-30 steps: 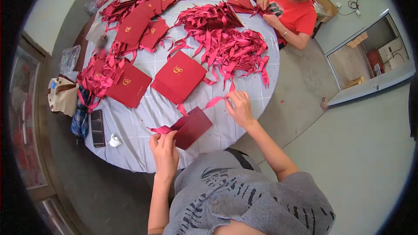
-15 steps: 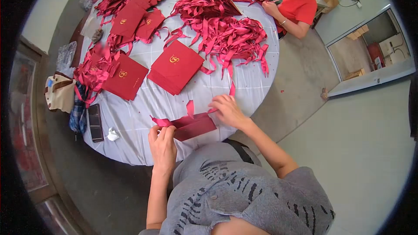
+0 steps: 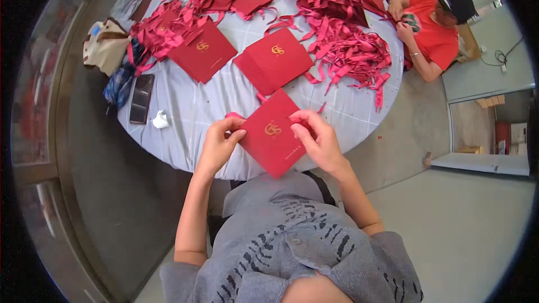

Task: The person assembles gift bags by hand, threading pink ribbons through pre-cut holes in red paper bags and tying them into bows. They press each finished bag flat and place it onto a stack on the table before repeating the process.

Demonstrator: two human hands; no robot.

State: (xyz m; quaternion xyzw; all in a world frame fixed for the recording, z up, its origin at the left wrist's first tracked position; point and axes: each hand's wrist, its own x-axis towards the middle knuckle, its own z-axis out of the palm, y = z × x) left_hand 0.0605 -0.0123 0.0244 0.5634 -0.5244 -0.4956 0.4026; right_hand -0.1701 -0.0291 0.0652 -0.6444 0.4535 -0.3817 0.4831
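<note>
A red card [image 3: 272, 134] with a gold emblem is held up in front of me over the table's near edge, one corner pointing down. My left hand [image 3: 221, 141] pinches its left side, with a bit of pink ribbon [image 3: 234, 115] beside the fingers. On the right side, my right hand [image 3: 318, 139] grips the card between thumb and fingers. Just beyond it lies a stack of red cards [image 3: 275, 59], and left of that another stack [image 3: 203, 53].
Piled pink ribbons [image 3: 356, 56] cover the right part of the round table [image 3: 185, 134]. A phone [image 3: 141, 99], crumpled white tissue [image 3: 160, 119] and cloth bag [image 3: 105, 47] are at the left. A co-worker in red [image 3: 429, 36] sits at the far right; another person is behind.
The card, low and tilted before, is now raised with its emblem face showing. Both hands have moved up around it, and the right hand has left the ribbon strand. The view has shifted.
</note>
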